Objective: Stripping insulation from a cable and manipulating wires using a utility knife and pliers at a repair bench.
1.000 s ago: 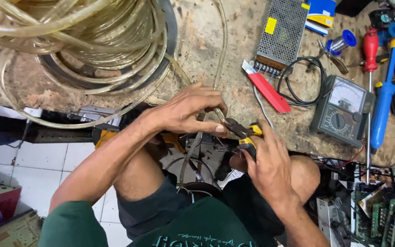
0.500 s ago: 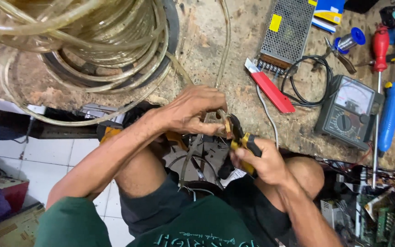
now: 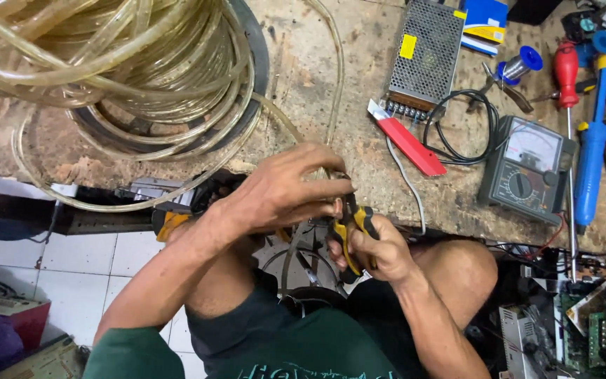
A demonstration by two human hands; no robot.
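Our left hand (image 3: 285, 189) pinched the clear tubing (image 3: 275, 112), hiding its end. Our right hand (image 3: 376, 249) gripped yellow-handled pliers (image 3: 352, 224), their jaws hidden.

Cluttered workbench (image 3: 317, 84): tubing coil (image 3: 106, 63), multimeter (image 3: 527, 168), screwdrivers (image 3: 576, 126).

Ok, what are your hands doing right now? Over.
Left hand pinching the clear yellowish plastic tube. Right hand gripping yellow-and-black-handled pliers at the tube's end. Nothing blocking.

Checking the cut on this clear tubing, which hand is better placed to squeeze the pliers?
Probably the right hand: it already grips the yellow-handled pliers. The left hand holds the clear tubing at their tip.
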